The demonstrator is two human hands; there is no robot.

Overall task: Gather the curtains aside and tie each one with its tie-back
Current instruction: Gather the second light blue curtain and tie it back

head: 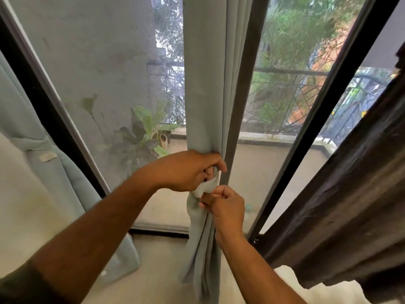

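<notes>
A grey-green curtain [208, 84] hangs bunched in the middle, in front of a dark door frame. My left hand [188, 170] is clenched around the gathered folds at waist height. Just below it my right hand [225, 207] pinches a pale strip of fabric, the tie-back [207, 187], which wraps around the bunch between the two hands. At the far left a second curtain [32, 119] of the same colour hangs gathered, with a band [32, 145] across it.
Sliding mesh doors [98, 62] look onto a balcony with a potted plant [151, 132] and a railing [291, 95]. A dark wooden piece [355, 194] slants along the right. Something white [306, 290] lies at the lower right.
</notes>
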